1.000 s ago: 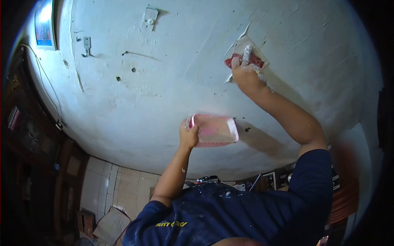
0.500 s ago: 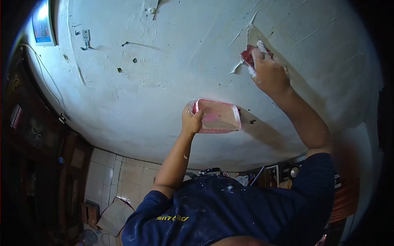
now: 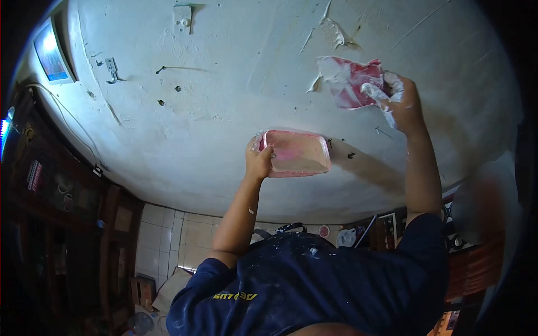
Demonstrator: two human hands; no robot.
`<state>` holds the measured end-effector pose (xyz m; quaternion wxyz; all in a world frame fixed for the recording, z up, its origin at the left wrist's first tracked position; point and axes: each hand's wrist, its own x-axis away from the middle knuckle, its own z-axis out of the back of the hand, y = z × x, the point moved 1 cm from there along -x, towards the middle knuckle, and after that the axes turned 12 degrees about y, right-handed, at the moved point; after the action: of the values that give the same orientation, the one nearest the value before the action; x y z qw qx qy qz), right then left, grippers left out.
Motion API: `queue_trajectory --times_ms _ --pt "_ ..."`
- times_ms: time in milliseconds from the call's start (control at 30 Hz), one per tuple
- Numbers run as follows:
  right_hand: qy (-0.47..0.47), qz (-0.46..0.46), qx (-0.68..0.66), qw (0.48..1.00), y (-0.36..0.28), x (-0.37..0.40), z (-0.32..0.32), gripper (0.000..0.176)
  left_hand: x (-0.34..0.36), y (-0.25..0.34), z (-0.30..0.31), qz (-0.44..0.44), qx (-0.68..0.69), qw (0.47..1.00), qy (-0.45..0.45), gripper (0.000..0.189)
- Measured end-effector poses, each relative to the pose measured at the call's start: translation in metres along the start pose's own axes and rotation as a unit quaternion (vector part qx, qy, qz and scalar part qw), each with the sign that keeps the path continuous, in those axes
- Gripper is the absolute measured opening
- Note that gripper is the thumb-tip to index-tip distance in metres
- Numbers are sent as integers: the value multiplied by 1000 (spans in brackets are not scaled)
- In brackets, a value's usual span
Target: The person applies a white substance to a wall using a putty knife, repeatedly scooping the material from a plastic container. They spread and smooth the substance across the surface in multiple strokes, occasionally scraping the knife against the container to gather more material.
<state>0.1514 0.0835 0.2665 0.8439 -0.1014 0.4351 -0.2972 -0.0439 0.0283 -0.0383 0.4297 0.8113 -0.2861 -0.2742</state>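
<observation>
My left hand (image 3: 260, 159) grips a shallow red-rimmed plastic tub (image 3: 327, 157) by its left side, thumb over the rim. The tub's inside looks beige with a pink patch, and white smears mark its rim. In my right hand (image 3: 404, 103), whose fingers are coated in white paste, is a flat red scraper (image 3: 356, 84). White paste covers much of the scraper's face, mostly its left half. Behind both hands stands the pale wall (image 3: 235, 56). A thick dab of white filler (image 3: 334, 33) sits on the wall just above the scraper.
A metal hook (image 3: 111, 71), a nail (image 3: 159, 70) and several small holes mark the wall. A framed picture (image 3: 54, 50) hangs at the upper left. Dark wooden cabinets (image 3: 112, 224) line the left side, with a cable (image 3: 61, 109) along the wall. Floor tiles (image 3: 154, 246) show below.
My right hand has moved right and turned, drawing the scraper off the filler so its coated face now shows. A ridged dab of filler appears on the wall. The tub stays nearly where it was.
</observation>
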Motion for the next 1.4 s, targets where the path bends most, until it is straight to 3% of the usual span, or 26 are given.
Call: queue_trajectory --times_ms 67,133,167,267,333,400,533,633,700,733,767,800,833,867,900,933,1100,1200,1267,1300,1367,1400 --pt "-78 -56 60 994 0 1 -14 22 3 1 -2 9 15 1000 -2 31" --pt "-52 63 39 996 16 2 -29 26 5 2 -2 15 31 999 -3 32" --pt "-51 62 37 996 20 -1 -32 26 6 2 -1 19 11 1000 1 32" --pt "-108 71 144 981 21 -14 -47 29 11 -6 3 19 -9 1000 -1 34" --pt "-112 126 308 936 20 -31 -50 26 15 -6 5 15 -8 1000 -6 36" --pt "-68 180 318 928 6 -49 -39 24 20 4 8 37 -54 998 -10 38" --pt "-18 223 343 912 -34 -86 1 27 28 8 10 46 -22 998 27 35" --pt "69 236 246 938 -54 -100 24 26 29 5 16 50 -33 998 21 35" --pt "45 178 132 974 -74 -88 34 21 27 3 19 9 -65 998 14 35" --pt "-80 120 144 979 -84 -77 28 19 27 2 21 -30 -97 995 7 34" --pt "-139 80 92 983 -69 -69 9 19 28 2 21 -32 -97 995 7 34" --pt "-178 126 206 954 -65 -59 -2 27 29 1 21 -17 -77 997 9 34" --pt "-191 97 149 966 -32 -49 -25 28 30 1 21 -4 -58 998 11 34" --pt "-195 124 253 939 -14 -42 -43 27 31 2 21 -7 -58 998 9 34" --pt "-174 189 300 919 -13 -34 -52 21 32 2 21 7 -59 998 11 34" --pt "-169 189 300 920 -12 -40 -48 21 33 2 22 20 -62 998 12 33" --pt "44 244 306 919 -41 -107 12 28 36 -1 24 45 -32 998 23 33" --pt "45 201 321 924 -103 -105 50 21 38 1 25 50 -25 998 15 34" --pt "49 125 152 979 -100 -114 70 21 39 2 27 42 -24 999 8 35" --pt "51 128 152 979 -97 -111 74 21 39 2 28 35 -22 999 2 35" --pt "166 294 201 919 -93 -91 73 32 42 9 28 51 -18 999 3 35" --pt "200 384 274 859 -90 -79 65 29 43 12 28 72 -15 997 3 35"
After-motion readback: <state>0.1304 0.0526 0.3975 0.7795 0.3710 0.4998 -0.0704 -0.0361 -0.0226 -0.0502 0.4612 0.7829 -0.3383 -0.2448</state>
